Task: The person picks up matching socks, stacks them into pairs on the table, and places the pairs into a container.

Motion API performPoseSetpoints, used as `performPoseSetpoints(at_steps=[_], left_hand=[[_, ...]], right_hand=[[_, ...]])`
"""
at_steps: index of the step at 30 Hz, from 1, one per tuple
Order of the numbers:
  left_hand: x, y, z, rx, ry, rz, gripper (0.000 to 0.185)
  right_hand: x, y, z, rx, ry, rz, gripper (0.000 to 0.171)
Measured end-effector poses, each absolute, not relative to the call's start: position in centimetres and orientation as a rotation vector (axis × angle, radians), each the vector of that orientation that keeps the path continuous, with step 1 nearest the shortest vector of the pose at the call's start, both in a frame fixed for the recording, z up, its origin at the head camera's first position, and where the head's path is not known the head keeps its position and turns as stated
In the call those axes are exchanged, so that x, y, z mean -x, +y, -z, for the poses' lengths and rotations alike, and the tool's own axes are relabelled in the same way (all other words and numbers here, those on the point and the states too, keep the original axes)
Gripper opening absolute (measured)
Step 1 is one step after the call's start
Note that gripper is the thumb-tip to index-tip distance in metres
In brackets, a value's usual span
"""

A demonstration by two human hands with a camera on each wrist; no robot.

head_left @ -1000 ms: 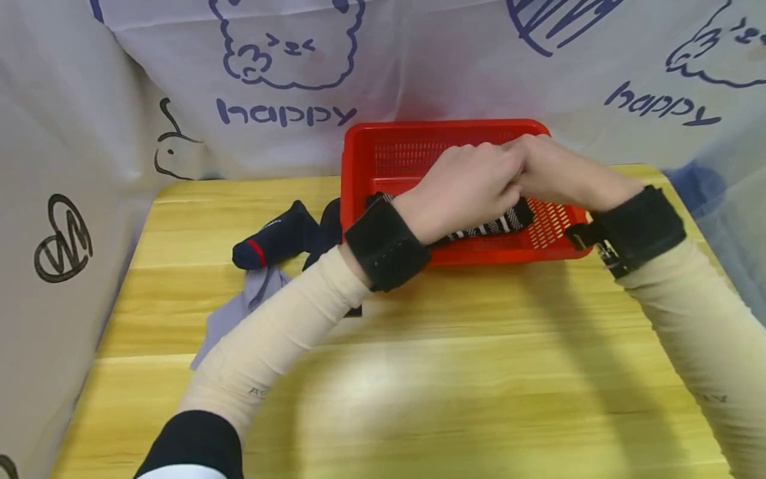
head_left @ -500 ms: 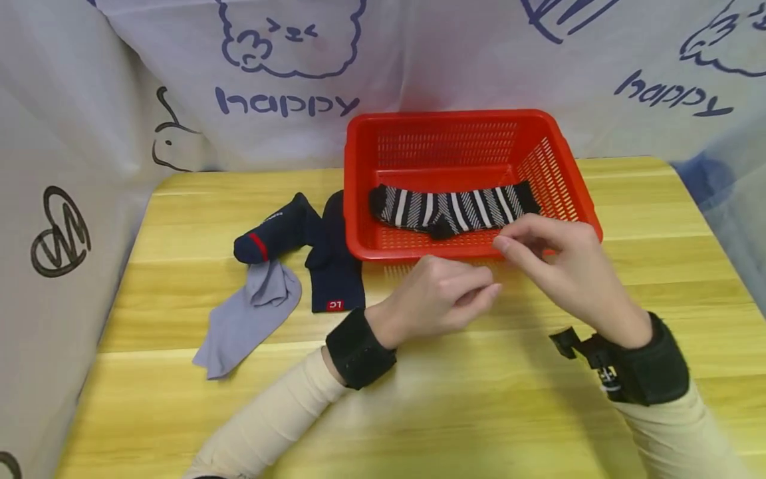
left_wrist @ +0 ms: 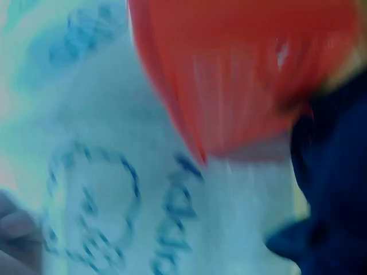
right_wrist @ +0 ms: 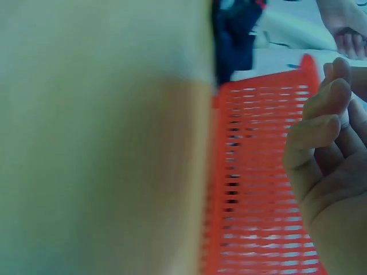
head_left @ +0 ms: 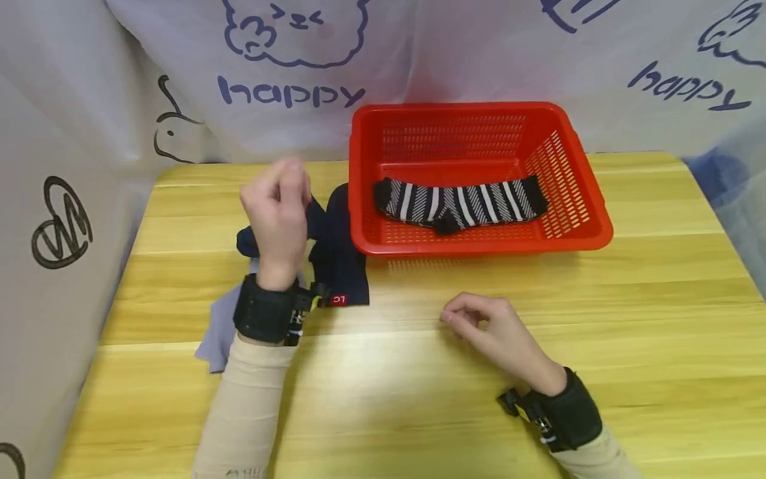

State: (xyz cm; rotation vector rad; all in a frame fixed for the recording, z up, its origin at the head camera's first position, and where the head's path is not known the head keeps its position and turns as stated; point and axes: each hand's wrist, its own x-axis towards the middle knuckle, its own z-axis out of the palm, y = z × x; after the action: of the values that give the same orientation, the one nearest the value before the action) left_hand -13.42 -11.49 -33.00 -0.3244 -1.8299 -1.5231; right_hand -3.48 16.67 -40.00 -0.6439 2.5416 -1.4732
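My left hand (head_left: 278, 203), blurred, hovers over the navy socks (head_left: 341, 246) at the left, its fingers loosely bent and nothing held. The sock with the red stripe is mostly covered by it. Under the left wrist lies a lavender sock (head_left: 221, 326). In the right wrist view the left hand (right_wrist: 347, 28) shows at the top right, fingers hanging down. My right hand (head_left: 493, 332) is over the table in front of the basket, fingers loosely curled with nothing in them. A black-and-white striped pair of socks (head_left: 461, 203) lies flat in the red basket (head_left: 479, 247).
The basket stands at the back of the wooden table (head_left: 658, 299), against a white cloth (head_left: 479, 53) with drawings and "happy" lettering. One navy sock lies right along the basket's left side. More cloth hangs at the left.
Both hands have left the basket, where the striped socks now lie in view. My left hand has swung left over the navy socks; the right has drawn back toward the front of the table.
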Motion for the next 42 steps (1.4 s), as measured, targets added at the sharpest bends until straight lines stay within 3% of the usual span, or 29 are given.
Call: performPoseSetpoints(at_steps=[3, 6, 14, 19, 22, 32, 42], left_hand=[[15.6, -13.3, 33.7, 0.072, -2.201, 1.490, 0.034], [17.5, -13.9, 35.1, 0.056, -2.625, 1.308, 0.023], [19.6, -14.6, 38.5, -0.044, -3.121, 0.939, 0.041], [19.9, -14.3, 39.6, -0.016, -3.171, 0.700, 0.029], [20.0, -14.0, 39.7, 0.022, -3.169, 0.659, 0.031], [19.7, -14.7, 38.7, 0.021, -2.996, 1.093, 0.022], [16.9, -13.7, 32.7, 0.054, -2.626, 1.147, 0.023]], right_hand=[[3.5, 17.1, 40.9, 0.568, 2.528, 1.461, 0.007], [3.5, 17.6, 41.1, 0.534, 2.532, 1.463, 0.007], [4.3, 17.7, 39.6, 0.588, 2.554, 1.454, 0.007], [5.0, 18.0, 37.9, 0.597, 2.616, 1.439, 0.007], [5.3, 18.2, 37.3, 0.614, 2.643, 1.444, 0.008], [5.3, 18.7, 36.6, 0.616, 2.640, 1.462, 0.008], [5.5, 19.2, 36.3, 0.613, 2.636, 1.451, 0.007]])
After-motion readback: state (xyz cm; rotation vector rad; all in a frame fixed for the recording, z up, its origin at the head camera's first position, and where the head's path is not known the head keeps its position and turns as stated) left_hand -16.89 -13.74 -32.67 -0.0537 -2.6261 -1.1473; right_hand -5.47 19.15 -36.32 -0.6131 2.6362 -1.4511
